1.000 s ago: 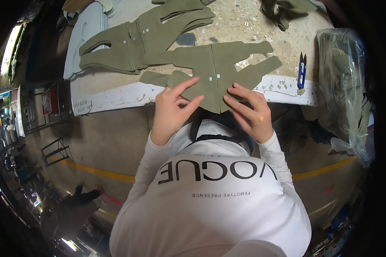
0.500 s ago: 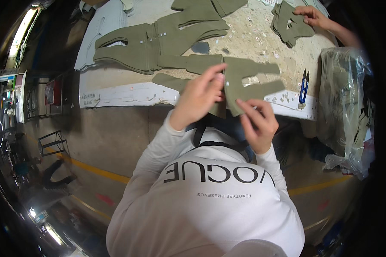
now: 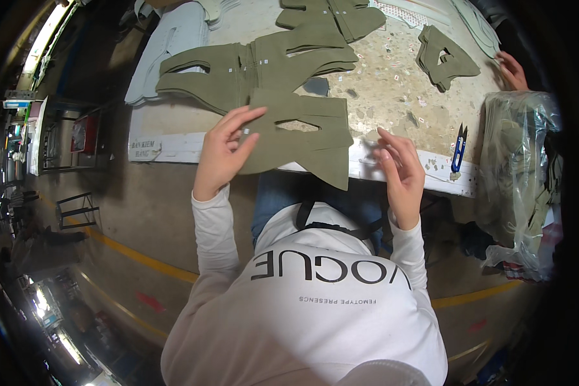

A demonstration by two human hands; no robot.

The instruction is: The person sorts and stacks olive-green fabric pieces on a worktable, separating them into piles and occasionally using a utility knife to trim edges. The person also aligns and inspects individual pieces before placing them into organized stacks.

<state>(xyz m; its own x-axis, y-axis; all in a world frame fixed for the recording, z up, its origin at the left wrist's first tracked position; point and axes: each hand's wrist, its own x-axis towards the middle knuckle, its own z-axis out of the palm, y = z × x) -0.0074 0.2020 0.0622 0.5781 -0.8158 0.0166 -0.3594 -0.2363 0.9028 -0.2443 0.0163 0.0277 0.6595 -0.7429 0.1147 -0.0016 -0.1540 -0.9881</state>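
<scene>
An olive-green cut fabric piece point(image 3: 328, 138) with a slot in its middle lies at the table's near edge, its pointed lower corner hanging over. At its left edge is my left hand point(image 3: 225, 154), thumb and fingers apart, fingertips over the cloth. A small white sticker shows between thumb and fingers. My right hand point(image 3: 402, 174) hovers to the right of the piece, fingers loosely bent and apart, holding nothing. Just beyond lies a larger stack of olive fabric pieces point(image 3: 206, 77) with small white stickers, partly covered by the near piece.
Blue thread snips point(image 3: 458, 151) lie at the right front edge. Farther back sit a small olive stack point(image 3: 444, 61) and pale fabric pieces point(image 3: 167, 51). Another person's hand point(image 3: 511, 71) is at the far right, above a clear plastic bag point(image 3: 511, 141) of fabric.
The near olive piece has swung over to the left, its prongs no longer pointing right. My left hand moved left; my right hand came off the cloth. The other person's hand left the small stack.
</scene>
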